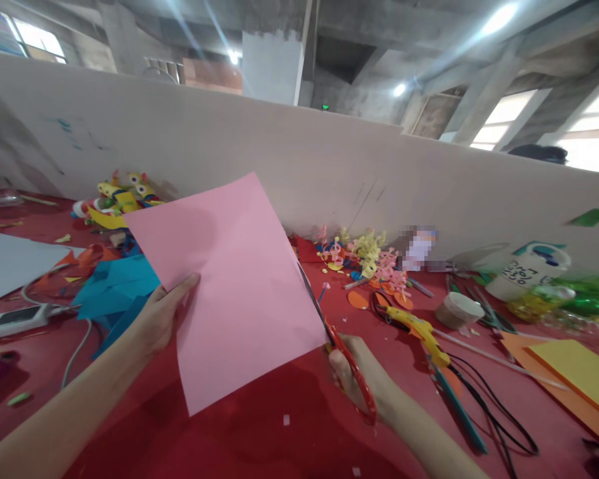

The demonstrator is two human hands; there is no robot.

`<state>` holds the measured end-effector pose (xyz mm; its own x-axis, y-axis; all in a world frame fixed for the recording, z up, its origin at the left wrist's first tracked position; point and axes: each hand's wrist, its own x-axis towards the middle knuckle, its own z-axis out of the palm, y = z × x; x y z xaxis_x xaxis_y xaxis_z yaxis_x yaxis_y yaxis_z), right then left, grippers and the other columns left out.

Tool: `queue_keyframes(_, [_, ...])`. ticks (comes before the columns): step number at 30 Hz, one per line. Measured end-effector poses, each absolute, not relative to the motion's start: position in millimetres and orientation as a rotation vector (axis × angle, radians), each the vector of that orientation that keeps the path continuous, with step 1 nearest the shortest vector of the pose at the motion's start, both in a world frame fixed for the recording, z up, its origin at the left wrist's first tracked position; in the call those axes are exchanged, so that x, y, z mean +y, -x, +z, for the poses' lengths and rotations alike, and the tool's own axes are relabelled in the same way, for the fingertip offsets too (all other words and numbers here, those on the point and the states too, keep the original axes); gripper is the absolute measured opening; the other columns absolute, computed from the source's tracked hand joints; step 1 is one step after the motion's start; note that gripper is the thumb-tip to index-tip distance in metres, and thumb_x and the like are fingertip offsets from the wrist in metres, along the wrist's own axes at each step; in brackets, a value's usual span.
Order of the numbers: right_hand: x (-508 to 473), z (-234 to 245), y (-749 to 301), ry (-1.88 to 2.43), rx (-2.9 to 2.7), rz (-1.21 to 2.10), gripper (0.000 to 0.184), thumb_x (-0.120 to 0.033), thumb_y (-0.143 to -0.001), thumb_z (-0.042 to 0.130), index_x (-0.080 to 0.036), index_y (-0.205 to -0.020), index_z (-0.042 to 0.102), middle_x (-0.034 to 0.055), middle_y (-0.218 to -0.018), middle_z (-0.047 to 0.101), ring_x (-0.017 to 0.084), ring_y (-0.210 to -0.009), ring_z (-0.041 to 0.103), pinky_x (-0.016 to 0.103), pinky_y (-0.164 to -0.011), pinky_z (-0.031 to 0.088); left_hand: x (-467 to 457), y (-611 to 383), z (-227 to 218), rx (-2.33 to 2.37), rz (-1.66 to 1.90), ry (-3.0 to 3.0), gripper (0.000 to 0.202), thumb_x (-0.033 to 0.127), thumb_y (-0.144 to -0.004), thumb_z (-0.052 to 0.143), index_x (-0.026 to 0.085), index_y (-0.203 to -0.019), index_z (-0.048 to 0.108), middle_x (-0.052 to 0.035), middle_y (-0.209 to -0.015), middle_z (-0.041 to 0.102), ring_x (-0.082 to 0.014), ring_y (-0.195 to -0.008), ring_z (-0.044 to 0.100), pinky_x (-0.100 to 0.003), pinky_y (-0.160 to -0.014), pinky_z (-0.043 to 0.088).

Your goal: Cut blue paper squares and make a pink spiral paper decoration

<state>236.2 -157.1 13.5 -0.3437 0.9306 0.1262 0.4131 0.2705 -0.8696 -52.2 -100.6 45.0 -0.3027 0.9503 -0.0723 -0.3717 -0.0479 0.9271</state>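
A sheet of pink paper (pixel 234 279) is held up at a tilt above the red table. My left hand (pixel 167 316) pinches its left edge, thumb on the near face and fingers mostly hidden behind. In my right hand (pixel 357 369) is a pair of scissors (pixel 357 379) with red handles, my fingers wrapped round them. Their dark blades lie along the sheet's right edge, close to its lower right corner. How far the blades are parted I cannot tell.
Blue paper (pixel 112 286) and a white power strip (pixel 17 320) lie left. At right are a yellow glue gun (pixel 419 329) with a black cord, a paper cup (pixel 459 311), and orange and yellow sheets (pixel 579 372). Small paper flowers (pixel 369 249) stand along the white partition (pixel 204 140).
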Motion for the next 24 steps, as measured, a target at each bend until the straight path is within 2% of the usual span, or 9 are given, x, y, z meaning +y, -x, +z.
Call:
queue_keyframes(4, [-156.9, 14.6, -235.9, 1.211, -1.878, 0.997, 0.06, -0.08, -0.072, 0.027, -0.022, -0.057, 0.029, -0.0051, -0.049, 0.029, 0.008, -0.042, 0.03, 0.022, -0.038, 0.023, -101.7, 51.0, 46.4, 1.146, 1.584, -0.733, 0.049, 0.031, -0.048, 0.083, 0.018, -0.093, 0.068, 0.0005, -0.074, 0.075, -0.0168, -0.058, 0.068, -0.023, -0.053, 0.056])
queue_keyframes(13, [-157.1, 8.7, -236.9, 1.245, -1.833, 1.083, 0.055, -0.074, -0.075, 0.036, -0.021, -0.061, 0.032, -0.006, -0.051, 0.03, 0.008, -0.041, 0.038, 0.021, -0.038, 0.033, -100.9, 53.3, 44.4, 1.151, 1.536, -0.712, 0.045, 0.03, -0.048, 0.083, 0.018, -0.089, 0.067, -0.0005, -0.072, 0.074, -0.0164, -0.054, 0.067, -0.024, -0.05, 0.056])
queue_keyframes(20, [-158.5, 23.7, -236.5, 1.133, -1.995, 0.932, 0.063, -0.076, -0.078, 0.022, -0.019, -0.059, 0.041, -0.0004, -0.053, 0.043, 0.011, -0.047, 0.04, 0.024, -0.044, 0.029, -102.2, 52.3, 46.2, 1.166, 1.537, -0.713, 0.047, 0.029, -0.048, 0.083, 0.017, -0.09, 0.067, -0.0022, -0.074, 0.075, -0.0168, -0.055, 0.068, -0.025, -0.053, 0.057])
queue_keyframes(24, [-160.4, 31.0, -236.4, 1.124, -2.024, 0.917, 0.065, -0.076, -0.078, 0.018, -0.018, -0.062, 0.044, -0.0008, -0.053, 0.042, 0.011, -0.047, 0.039, 0.023, -0.044, 0.028, -104.4, 50.0, 48.7, 1.173, 1.523, -0.732, 0.048, 0.031, -0.047, 0.084, 0.016, -0.089, 0.067, -0.0018, -0.073, 0.075, -0.0167, -0.055, 0.067, -0.024, -0.051, 0.057])
